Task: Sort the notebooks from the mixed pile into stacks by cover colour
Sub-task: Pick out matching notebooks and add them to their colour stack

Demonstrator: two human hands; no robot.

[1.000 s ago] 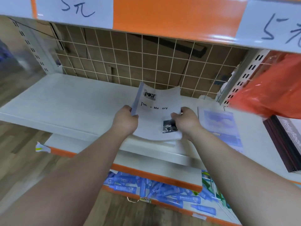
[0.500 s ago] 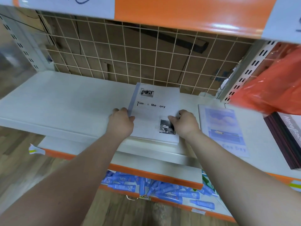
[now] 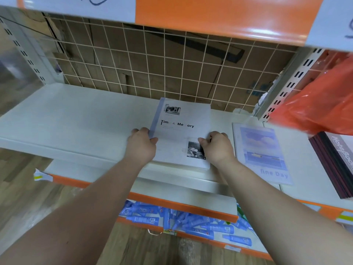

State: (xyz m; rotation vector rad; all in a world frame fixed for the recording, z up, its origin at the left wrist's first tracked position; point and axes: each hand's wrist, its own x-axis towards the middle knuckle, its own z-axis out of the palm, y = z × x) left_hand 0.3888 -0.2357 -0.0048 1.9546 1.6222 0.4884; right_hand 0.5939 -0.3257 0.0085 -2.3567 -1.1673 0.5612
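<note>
The left hand [image 3: 141, 145] and right hand [image 3: 216, 147] grip the sides of the white notebooks [image 3: 180, 133], stacked on the shelf [image 3: 76, 119]. Uneven release could skew them towards the blue notebook [image 3: 262, 152] alongside

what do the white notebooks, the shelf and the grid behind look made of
The white notebooks: paper with a smooth, faintly glossy cover, maybe a clear plastic sleeve; glare washes out some letters. The shelf: likely painted metal, matt off-white, thin folded front lip. The grid: coated wire, cream, thin crossing rods; brown cardboard shows behind it.
</note>
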